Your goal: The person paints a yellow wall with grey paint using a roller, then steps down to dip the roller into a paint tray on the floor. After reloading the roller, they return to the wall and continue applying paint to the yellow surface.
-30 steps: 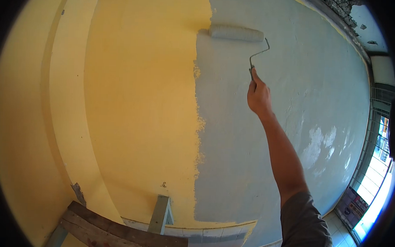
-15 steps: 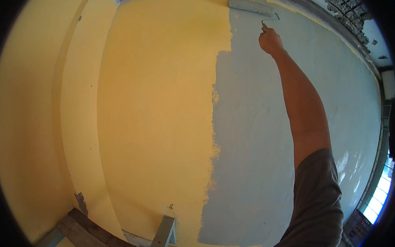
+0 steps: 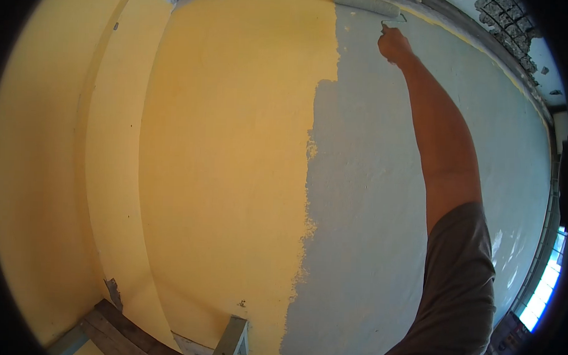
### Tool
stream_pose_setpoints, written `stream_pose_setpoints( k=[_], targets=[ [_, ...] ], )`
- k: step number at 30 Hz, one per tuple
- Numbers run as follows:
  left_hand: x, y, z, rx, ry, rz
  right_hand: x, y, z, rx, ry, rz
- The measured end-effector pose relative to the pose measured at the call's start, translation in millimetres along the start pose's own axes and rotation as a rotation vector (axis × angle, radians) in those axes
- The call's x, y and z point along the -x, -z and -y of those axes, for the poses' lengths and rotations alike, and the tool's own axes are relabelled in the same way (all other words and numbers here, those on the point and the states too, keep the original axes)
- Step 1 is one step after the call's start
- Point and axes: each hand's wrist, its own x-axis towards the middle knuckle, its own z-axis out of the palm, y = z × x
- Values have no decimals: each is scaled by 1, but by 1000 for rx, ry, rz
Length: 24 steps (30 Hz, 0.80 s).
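My right hand [image 3: 395, 45] is raised high on the wall, its fingers wrapped round the handle of a paint roller [image 3: 367, 4]. The roller's grey sleeve lies against the top of the wall, its left end at the border between yellow paint [image 3: 229, 144] and grey-blue paint [image 3: 371, 180]. That border runs down the wall with a ragged edge and a step below the roller. My right arm stretches up from the lower right in a dark short sleeve. My left hand is out of view.
Wooden planks [image 3: 113, 334] and a wooden post [image 3: 231, 339] stand at the bottom. A bright barred window [image 3: 543, 293] is at the right edge. Broken concrete with exposed mesh [image 3: 505, 25] shows at the top right. A yellow corner pillar [image 3: 113, 140] rises on the left.
My right hand and the roller have moved slightly upward along the wall. The view has shifted a little.
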Motion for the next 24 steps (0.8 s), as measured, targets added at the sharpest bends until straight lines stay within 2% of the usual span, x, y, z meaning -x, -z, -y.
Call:
stream_pose_setpoints(
  k=[4, 5, 7, 13, 19, 24],
  targets=[
    [-8, 34, -37, 100, -59, 126, 44, -30, -38, 61, 138, -161],
    [-10, 45, -41, 108, -63, 195, 64, -28, -39, 65, 133, -157],
    [0, 18, -32, 148, -44, 225, 105, -25, -35, 46, 37, 8],
    [-1, 9, -37, 318, -40, 331, 207, -7, -38, -110, -44, 29],
    [0, 14, -34, 300, -83, 223, 218, 39, -35, -157, -154, 21],
    [1, 14, -33, 298, -36, 255, 186, 36, -51, -85, -101, -27]
  ],
)
